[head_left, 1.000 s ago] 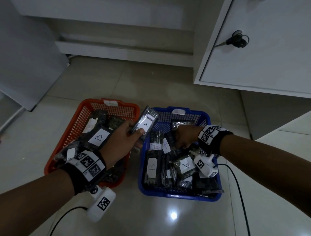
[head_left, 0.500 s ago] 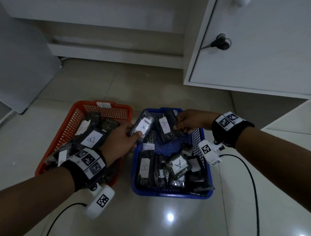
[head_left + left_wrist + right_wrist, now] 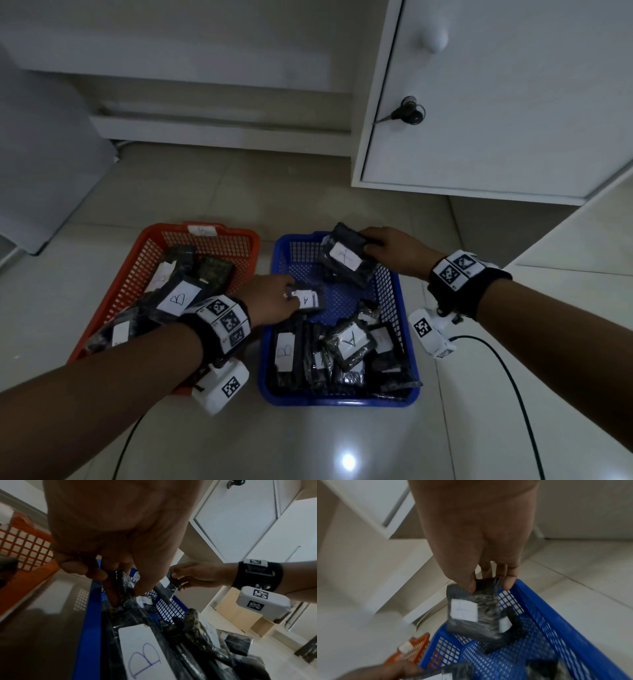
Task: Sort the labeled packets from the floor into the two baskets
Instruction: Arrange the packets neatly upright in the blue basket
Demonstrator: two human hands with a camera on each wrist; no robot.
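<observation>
Nearest the person, below both wrists, the blue basket (image 3: 342, 399) is carrying a heap of dark wrapped packets, among them a packet labelled B (image 3: 286, 353) lying just under the left forearm and an A packet (image 3: 349, 342) beside it. Further out, the left hand (image 3: 270, 301) is reaching across into the blue basket, its fingers curled and pinching a small packet marked A (image 3: 306, 300) low over the basket's mesh floor. To the left of that hand, the orange basket (image 3: 164, 233) is holding its own pile, with a B packet (image 3: 180, 298) on top. Farthest out, the right hand (image 3: 394, 251) is gripping another A-labelled packet (image 3: 344, 257) by its far edge, fingers and thumb closed on the wrapper, over the blue basket's far corner. No packets are showing on the floor in view, so the sorting is looking close to finished; what is seemingly remaining is setting down these two A packets, and perhaps moving the stray B out of the blue basket.
</observation>
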